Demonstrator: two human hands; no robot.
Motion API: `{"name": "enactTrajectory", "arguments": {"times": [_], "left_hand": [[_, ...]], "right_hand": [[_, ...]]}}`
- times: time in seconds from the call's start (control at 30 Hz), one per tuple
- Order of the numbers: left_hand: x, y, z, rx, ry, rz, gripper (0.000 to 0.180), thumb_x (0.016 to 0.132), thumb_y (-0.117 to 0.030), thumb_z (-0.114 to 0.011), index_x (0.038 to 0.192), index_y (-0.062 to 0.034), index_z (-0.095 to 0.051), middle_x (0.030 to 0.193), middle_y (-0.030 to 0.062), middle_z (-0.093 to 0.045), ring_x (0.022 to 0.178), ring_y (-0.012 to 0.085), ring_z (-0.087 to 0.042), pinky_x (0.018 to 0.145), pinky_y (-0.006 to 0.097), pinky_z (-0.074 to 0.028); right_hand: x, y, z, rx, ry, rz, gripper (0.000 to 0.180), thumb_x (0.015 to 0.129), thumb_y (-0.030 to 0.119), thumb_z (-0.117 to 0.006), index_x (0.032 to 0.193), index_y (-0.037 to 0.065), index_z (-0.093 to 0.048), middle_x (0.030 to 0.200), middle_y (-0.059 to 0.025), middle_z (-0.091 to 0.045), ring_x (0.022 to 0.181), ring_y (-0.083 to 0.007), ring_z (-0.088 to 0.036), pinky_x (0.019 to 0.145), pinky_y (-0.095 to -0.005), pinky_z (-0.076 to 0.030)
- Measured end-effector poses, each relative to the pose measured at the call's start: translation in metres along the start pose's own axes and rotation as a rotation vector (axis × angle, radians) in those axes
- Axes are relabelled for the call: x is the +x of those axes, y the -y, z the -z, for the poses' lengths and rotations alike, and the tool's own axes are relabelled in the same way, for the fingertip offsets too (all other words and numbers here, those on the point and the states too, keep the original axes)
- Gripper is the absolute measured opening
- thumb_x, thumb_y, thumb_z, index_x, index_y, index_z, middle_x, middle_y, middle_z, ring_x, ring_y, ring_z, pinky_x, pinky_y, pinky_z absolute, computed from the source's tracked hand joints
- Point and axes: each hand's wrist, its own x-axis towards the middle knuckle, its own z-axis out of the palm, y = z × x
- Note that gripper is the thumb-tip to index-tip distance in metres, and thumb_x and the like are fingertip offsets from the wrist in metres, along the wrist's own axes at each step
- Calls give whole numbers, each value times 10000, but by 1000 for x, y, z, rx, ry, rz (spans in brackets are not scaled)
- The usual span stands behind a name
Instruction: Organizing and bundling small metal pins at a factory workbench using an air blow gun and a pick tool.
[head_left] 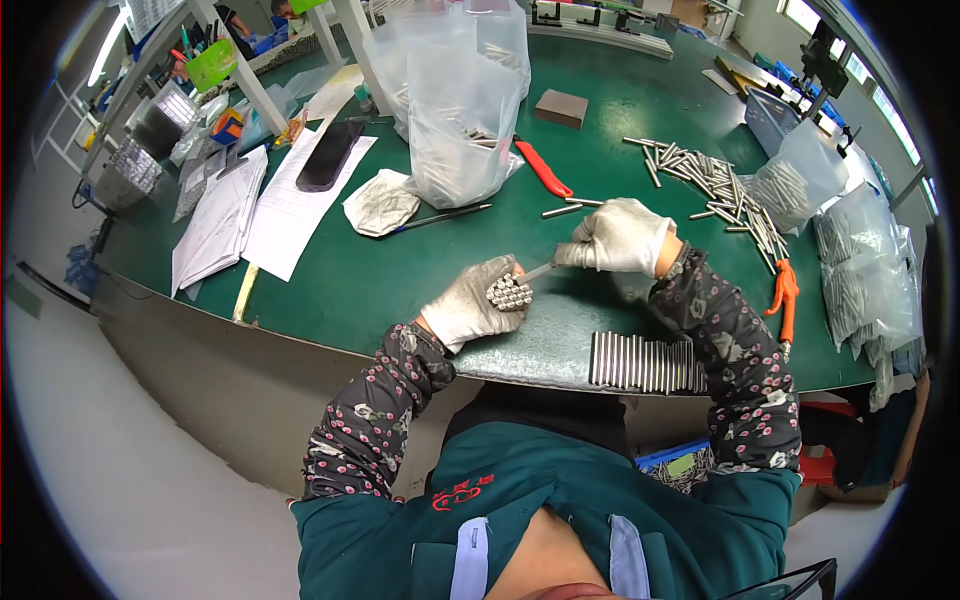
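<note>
Two gloved hands meeting at the table edge

The left hand [478, 300] is curled into a fist, knuckles toward twelve o'clock — forearm in a flowered sleeve coming up from seven. The right hand [618, 238] sits at two o'clock of it, fingers pinched toward nine — its forearm rising from five.

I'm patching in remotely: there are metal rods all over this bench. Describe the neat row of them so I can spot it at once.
Start at the green table and follow its near edge to the person's right forearm. The row of rods lies there, just below the right hand. Unlike the scattered rods farther back, these lie side by side, parallel and touching.
</note>
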Motion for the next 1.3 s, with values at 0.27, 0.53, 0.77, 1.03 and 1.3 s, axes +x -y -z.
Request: {"name": "enactTrajectory", "arguments": {"times": [0.27,0.53,0.77,1.03,1.3], "left_hand": [[1,7,5,12,44,7,322,654,27,-697,909,-75,-528,791,-36,-545,742,58,-516,687,200,-439],[2,5,4,-82,45,15,322,654,44,-688,913,-72,-534,805,-35,-538,741,61,-510,695,204,-443],[1,6,4,-3,-6,-37,246,661,4,-674,851,-64,-535,742,-33,-509,696,50,-472,638,208,-423],[-1,2,1,-76,-37,-5,258,660,10,-678,864,-65,-538,753,-36,-516,713,46,-482,643,207,-428],[2,4,4,0,24,-37,249,662,7,-680,852,-67,-538,743,-32,-518,698,52,-489,640,212,-431]], "right_hand": [[5,-16,-9,-29,-162,31,383,795,441,-606,684,84,-689,587,-143,-588,567,-308,-590,541,-383,-474],[-3,-12,-26,-5,-276,57,342,809,417,-597,723,102,-698,612,-137,-602,579,-309,-593,551,-389,-475],[-5,10,-30,34,-145,121,517,813,560,-513,667,92,-678,618,-140,-610,597,-315,-603,586,-382,-488],[-16,13,-11,92,-55,-67,542,807,590,-490,754,95,-704,676,-161,-630,650,-335,-614,655,-395,-500],[-25,1,-15,69,-70,-156,564,812,601,-463,741,97,-708,672,-173,-628,656,-323,-621,665,-391,-498]]}}
